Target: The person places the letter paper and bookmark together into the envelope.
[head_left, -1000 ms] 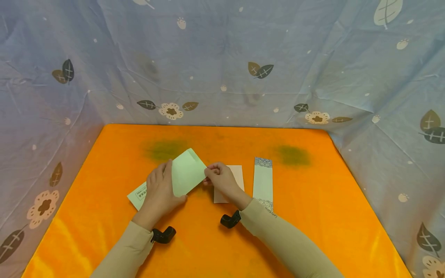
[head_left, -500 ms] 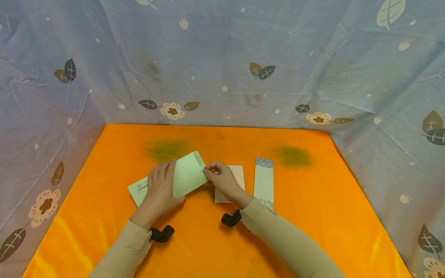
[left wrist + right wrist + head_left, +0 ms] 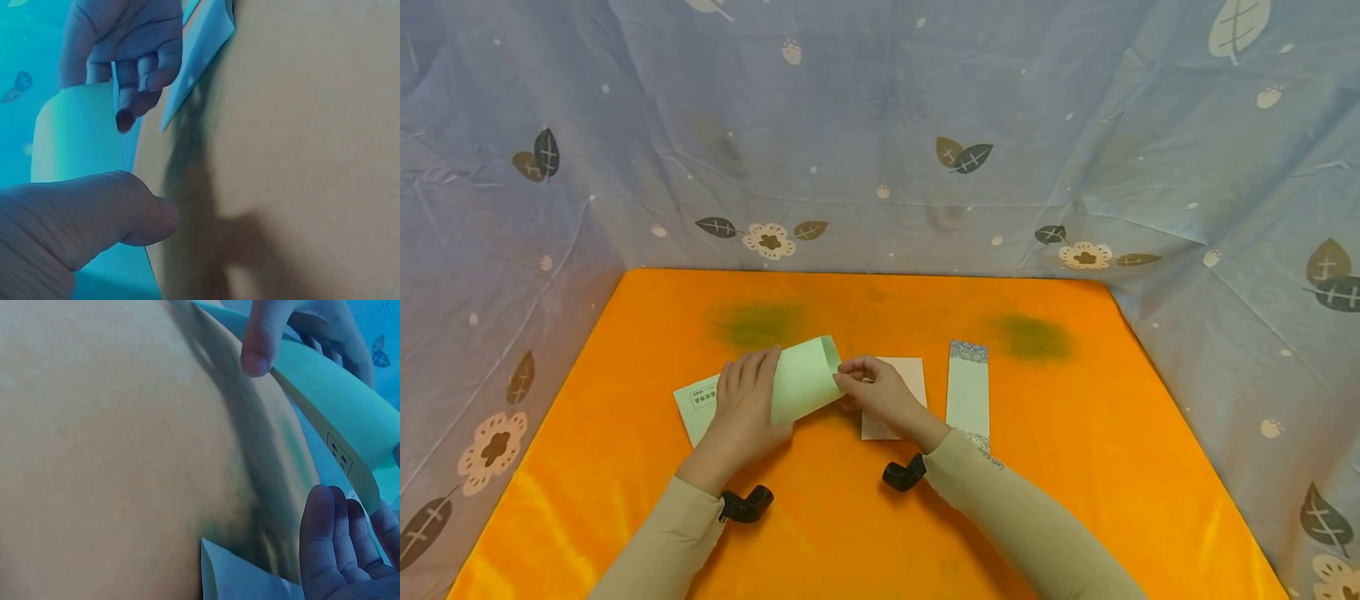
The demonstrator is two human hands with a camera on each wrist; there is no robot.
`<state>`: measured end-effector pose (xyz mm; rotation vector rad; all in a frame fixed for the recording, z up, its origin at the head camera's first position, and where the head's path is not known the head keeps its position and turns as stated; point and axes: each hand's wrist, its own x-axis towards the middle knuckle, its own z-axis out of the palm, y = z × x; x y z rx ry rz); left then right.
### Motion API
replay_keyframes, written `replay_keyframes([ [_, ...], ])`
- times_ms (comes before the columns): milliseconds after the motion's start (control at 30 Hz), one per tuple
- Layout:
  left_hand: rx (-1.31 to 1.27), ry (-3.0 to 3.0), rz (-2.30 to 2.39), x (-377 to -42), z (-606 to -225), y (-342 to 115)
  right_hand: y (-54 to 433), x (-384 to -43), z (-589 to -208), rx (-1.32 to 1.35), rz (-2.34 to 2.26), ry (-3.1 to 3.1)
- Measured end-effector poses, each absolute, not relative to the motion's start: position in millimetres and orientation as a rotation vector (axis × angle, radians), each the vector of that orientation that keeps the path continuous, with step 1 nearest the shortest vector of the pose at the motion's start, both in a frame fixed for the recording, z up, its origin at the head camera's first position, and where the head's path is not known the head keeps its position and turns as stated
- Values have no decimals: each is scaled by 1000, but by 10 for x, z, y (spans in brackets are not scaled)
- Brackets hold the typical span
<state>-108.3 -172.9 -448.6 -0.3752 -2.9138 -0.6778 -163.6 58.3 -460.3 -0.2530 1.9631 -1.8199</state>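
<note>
Gripping the pale green envelope [image 3: 805, 383] across its middle, the left hand [image 3: 741, 408] has its fingers spread over the upper face and its thumb along the near edge, while the right hand [image 3: 880, 392] pinches the rim at the mouth. The envelope lies slantwise above the tabletop [image 3: 850, 533], left of centre, its mouth end raised and parted enough to show a strip of inner wall; how deep the gap runs and whether anything sits inside cannot be told. The left hand covers much of the body, leaving a small printed box [image 3: 703, 397] at the far left end, too small to read. Beneath the right hand and wrist lies a pinkish paper piece [image 3: 912, 375], partly covered. To its right rests a long white paper piece [image 3: 967, 392] with lace-patterned ends, its near end hidden by the right sleeve [image 3: 1022, 517]; its contents, if any, are out of sight
</note>
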Motion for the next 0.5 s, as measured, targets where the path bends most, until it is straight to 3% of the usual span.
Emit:
replay_keyframes([
  [500,-378,-2960,-643,-1084,-4533,-1755,1001,-1814,-4583,-278,-1654,2255],
])
